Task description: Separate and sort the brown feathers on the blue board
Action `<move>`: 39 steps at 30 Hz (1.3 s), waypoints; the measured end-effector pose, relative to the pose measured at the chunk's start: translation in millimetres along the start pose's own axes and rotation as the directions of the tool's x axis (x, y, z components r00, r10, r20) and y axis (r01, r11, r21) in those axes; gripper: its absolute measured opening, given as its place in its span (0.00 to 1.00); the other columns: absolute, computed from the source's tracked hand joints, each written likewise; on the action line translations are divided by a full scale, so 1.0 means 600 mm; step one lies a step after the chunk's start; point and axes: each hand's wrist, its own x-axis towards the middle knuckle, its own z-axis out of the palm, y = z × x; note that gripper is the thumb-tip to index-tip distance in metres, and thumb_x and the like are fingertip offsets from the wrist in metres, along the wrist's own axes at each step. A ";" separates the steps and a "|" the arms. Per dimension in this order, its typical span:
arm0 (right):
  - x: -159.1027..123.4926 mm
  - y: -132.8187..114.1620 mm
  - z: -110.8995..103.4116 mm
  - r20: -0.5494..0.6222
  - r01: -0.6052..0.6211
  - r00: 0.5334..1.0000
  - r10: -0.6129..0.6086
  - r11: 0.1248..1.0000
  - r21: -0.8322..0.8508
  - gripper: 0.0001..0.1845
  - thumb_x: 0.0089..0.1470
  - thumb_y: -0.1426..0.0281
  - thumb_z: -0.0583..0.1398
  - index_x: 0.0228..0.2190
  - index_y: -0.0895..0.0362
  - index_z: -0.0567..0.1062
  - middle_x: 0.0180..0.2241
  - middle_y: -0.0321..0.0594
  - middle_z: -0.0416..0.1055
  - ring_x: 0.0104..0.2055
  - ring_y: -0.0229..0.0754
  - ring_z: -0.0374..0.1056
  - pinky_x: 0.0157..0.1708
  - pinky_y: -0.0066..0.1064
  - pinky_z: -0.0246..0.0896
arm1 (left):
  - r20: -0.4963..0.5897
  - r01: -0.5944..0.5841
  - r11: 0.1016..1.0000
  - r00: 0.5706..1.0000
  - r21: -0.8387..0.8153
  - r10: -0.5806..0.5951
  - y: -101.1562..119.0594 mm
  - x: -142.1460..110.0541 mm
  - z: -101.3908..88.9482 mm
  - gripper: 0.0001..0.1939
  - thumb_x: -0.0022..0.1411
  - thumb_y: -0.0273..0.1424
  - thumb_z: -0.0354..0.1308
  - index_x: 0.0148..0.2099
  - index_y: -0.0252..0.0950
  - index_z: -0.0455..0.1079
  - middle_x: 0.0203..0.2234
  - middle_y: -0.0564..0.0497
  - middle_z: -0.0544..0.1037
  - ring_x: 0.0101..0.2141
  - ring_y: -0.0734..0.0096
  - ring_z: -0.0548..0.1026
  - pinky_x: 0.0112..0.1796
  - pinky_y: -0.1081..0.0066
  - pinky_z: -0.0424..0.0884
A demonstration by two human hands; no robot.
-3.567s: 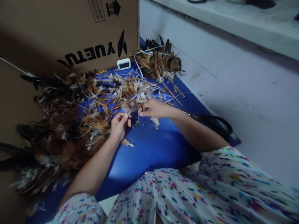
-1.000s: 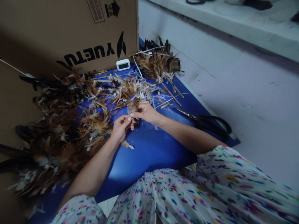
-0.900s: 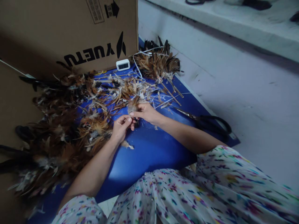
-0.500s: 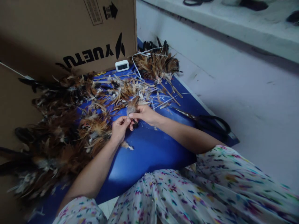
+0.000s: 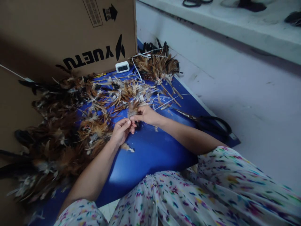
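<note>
A small tuft of brown and grey feathers (image 5: 133, 109) stands upright between my two hands over the blue tabletop (image 5: 150, 153). My right hand (image 5: 147, 115) pinches the tuft low down from the right. The thumb and forefinger of my left hand (image 5: 121, 130) are pressed together at the tuft's base, touching the right fingertips. What lies exactly between the fingertips is hidden. Loose brown feathers (image 5: 98, 128) are heaped just left of my left hand, and more short feathers (image 5: 127, 91) lie scattered beyond both hands.
Black-handled scissors (image 5: 204, 121) lie at the right edge. A large feather bundle (image 5: 157, 62) with thin sticks rests at the back beside a white digital device (image 5: 122, 67). A cardboard box (image 5: 94, 34) stands behind, a dark feather pile (image 5: 54, 138) spreads left, and a wall (image 5: 246, 94) borders the right.
Both hands stay nearly in place around the feather tuft. Their fingers have shifted slightly at its base, and the tuft's top leans a little differently.
</note>
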 end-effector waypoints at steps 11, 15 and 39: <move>0.003 -0.009 -0.012 0.043 0.128 0.992 -0.121 0.965 -0.228 0.16 0.43 0.60 0.66 0.18 0.60 0.71 0.20 0.32 0.64 0.25 0.33 0.57 0.28 0.27 0.55 | -0.027 0.049 0.999 0.998 -0.022 -0.050 -0.005 0.002 -0.006 0.17 0.44 0.39 0.71 0.27 0.31 0.71 0.20 0.50 0.77 0.16 0.79 0.69 0.18 0.77 0.66; 0.004 -0.005 -0.014 0.046 0.137 0.991 -0.129 0.956 -0.258 0.12 0.44 0.64 0.65 0.21 0.60 0.74 0.23 0.35 0.69 0.29 0.36 0.62 0.32 0.28 0.58 | -0.068 0.048 0.999 0.996 -0.016 -0.049 -0.003 0.002 -0.002 0.19 0.40 0.39 0.73 0.26 0.32 0.71 0.18 0.51 0.76 0.15 0.80 0.67 0.17 0.78 0.64; 0.013 -0.013 -0.149 -0.299 -0.054 0.924 -0.238 0.694 -0.718 0.07 0.45 0.78 0.60 0.27 0.61 0.78 0.28 0.40 0.73 0.29 0.38 0.65 0.35 0.31 0.58 | -0.196 -0.155 0.986 0.971 -0.064 0.140 -0.005 0.010 -0.008 0.16 0.42 0.35 0.73 0.28 0.33 0.70 0.19 0.54 0.75 0.17 0.84 0.66 0.18 0.81 0.62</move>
